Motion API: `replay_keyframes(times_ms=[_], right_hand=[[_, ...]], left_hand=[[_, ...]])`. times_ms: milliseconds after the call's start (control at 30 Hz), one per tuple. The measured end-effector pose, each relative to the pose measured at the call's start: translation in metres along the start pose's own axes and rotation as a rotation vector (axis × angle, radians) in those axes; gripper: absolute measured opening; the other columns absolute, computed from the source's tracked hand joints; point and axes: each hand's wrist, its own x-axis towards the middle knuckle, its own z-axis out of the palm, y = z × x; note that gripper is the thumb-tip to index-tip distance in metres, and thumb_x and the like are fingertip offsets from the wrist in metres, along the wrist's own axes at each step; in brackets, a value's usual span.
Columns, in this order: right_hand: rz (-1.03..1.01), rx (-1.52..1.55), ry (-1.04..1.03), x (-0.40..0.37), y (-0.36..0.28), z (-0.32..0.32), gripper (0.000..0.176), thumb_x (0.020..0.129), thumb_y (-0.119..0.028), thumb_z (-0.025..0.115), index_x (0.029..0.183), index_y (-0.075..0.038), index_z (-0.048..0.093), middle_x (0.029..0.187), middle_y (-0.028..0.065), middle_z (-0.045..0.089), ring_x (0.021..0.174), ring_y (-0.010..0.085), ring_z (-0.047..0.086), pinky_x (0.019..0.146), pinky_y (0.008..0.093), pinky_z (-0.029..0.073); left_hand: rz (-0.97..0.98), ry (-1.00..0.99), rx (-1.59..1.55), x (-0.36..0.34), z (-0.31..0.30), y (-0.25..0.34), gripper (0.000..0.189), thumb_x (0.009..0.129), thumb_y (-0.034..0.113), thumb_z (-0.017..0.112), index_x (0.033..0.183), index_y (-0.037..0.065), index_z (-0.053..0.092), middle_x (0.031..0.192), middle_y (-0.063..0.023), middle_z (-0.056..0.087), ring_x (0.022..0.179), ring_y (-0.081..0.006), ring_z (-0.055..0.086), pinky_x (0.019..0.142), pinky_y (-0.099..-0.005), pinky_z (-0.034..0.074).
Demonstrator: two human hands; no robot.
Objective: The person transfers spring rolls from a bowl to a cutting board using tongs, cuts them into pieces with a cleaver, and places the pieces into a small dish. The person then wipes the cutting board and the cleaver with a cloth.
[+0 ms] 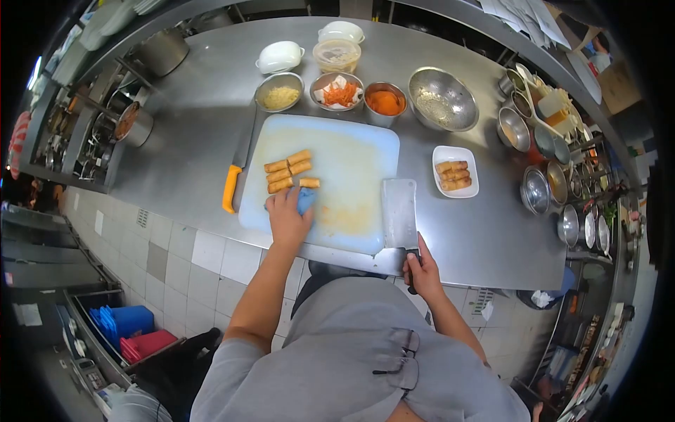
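Note:
My left hand [288, 219] is closed on a crumpled blue cloth [306, 201] over the white cutting board [358, 151]. Just beyond its fingers lie several golden fried spring rolls [290, 167], cut into pieces and set in two columns. My right hand [423, 271] grips the dark handle of a cleaver [399, 211]. Its broad blade lies along the board's right edge. Brownish wet smears [341, 218] mark the board to the right of the cloth.
A white dish [472, 158] of spring roll pieces stands right of the board. An orange-handled knife [230, 186] lies to the left. Behind are metal bowls of yellow shreds [280, 98] and orange-white food [339, 93], an orange-filled tin [385, 104] and a large steel bowl [443, 100].

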Motion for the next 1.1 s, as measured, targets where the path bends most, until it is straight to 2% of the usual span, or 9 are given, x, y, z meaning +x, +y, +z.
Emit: replay_keyframes(times_ms=[167,233,367,433,600,700,733,933,1100], right_hand=[[0.034,-0.040,-0.043,-0.003,0.000,0.022,0.072,0.112,-0.013,0.055,0.175,-0.021,0.020,0.080,0.0028,0.059,0.055,0.0104,0.054,0.052,0.0279,0.049],[0.042,-0.070,-0.036,-0.005,-0.007,0.034,0.072,0.113,-0.012,0.053,0.176,-0.021,0.019,0.079,0.0023,0.058,0.055,0.0101,0.053,0.051,0.0280,0.048],[0.096,-0.023,0.011,-0.013,0.002,0.059,0.073,0.113,-0.012,0.054,0.176,-0.023,0.019,0.078,0.0015,0.057,0.056,0.0092,0.053,0.051,0.0280,0.048],[0.102,-0.020,0.010,-0.016,0.007,0.075,0.072,0.113,-0.014,0.055,0.175,-0.024,0.021,0.078,0.0013,0.058,0.056,0.0090,0.052,0.052,0.0279,0.048],[-0.011,-0.247,-0.076,-0.020,0.021,0.138,0.070,0.112,-0.022,0.061,0.173,-0.029,0.028,0.077,0.0024,0.062,0.062,0.0107,0.058,0.059,0.0298,0.052],[0.133,-0.098,-0.158,-0.021,0.002,0.159,0.070,0.112,-0.023,0.061,0.173,-0.029,0.028,0.076,0.0018,0.061,0.063,0.0098,0.057,0.060,0.0295,0.052],[0.130,0.015,-0.175,-0.020,0.013,0.160,0.067,0.114,-0.021,0.058,0.173,-0.029,0.029,0.079,-0.0001,0.058,0.058,0.0080,0.051,0.055,0.0263,0.046],[0.155,0.179,-0.237,-0.042,0.037,0.127,0.066,0.113,-0.031,0.060,0.172,-0.034,0.031,0.083,0.0000,0.059,0.062,0.0085,0.053,0.056,0.0264,0.049],[0.030,0.036,-0.104,-0.110,0.035,0.046,0.066,0.113,-0.032,0.060,0.172,-0.036,0.031,0.086,0.0010,0.060,0.062,0.0087,0.053,0.059,0.0277,0.053]], left_hand=[[0.043,-0.187,-0.192,0.003,-0.002,-0.011,0.051,0.083,0.022,0.080,0.131,0.005,0.072,0.125,-0.0190,0.069,0.121,-0.0420,0.055,0.111,-0.0493,0.045],[-0.373,-0.168,-0.646,-0.004,0.014,-0.033,0.045,0.085,0.020,0.078,0.127,0.004,0.074,0.120,-0.0193,0.070,0.119,-0.0420,0.056,0.111,-0.0488,0.045],[-0.222,-0.179,-0.412,-0.001,-0.031,-0.013,0.049,0.086,0.020,0.078,0.132,0.003,0.071,0.127,-0.0218,0.066,0.123,-0.0434,0.053,0.112,-0.0503,0.044],[0.062,-0.157,-0.124,-0.016,-0.022,-0.010,0.049,0.093,0.022,0.077,0.136,0.001,0.068,0.137,-0.0240,0.060,0.124,-0.0434,0.052,0.112,-0.0528,0.043],[0.054,-0.240,-0.230,-0.020,-0.004,-0.005,0.057,0.091,0.020,0.077,0.143,0.000,0.063,0.144,-0.0259,0.054,0.130,-0.0473,0.045,0.113,-0.0543,0.041],[0.010,-0.256,-0.305,-0.023,-0.005,-0.004,0.057,0.093,0.019,0.075,0.145,0.000,0.060,0.144,-0.0261,0.054,0.131,-0.0461,0.046,0.115,-0.0533,0.040],[-0.036,-0.265,-0.339,-0.024,-0.007,-0.003,0.056,0.096,0.020,0.073,0.146,-0.001,0.059,0.144,-0.0265,0.055,0.132,-0.0457,0.046,0.116,-0.0525,0.039],[-0.256,-0.230,-0.779,-0.051,0.004,-0.001,0.052,0.108,0.028,0.064,0.145,-0.007,0.056,0.145,-0.0256,0.059,0.136,-0.0367,0.054,0.119,-0.0457,0.039],[-0.222,-0.382,-0.994,-0.082,0.004,0.092,0.053,0.110,0.030,0.064,0.147,-0.007,0.055,0.145,-0.0197,0.060,0.131,-0.0282,0.058,0.114,-0.0402,0.045]])
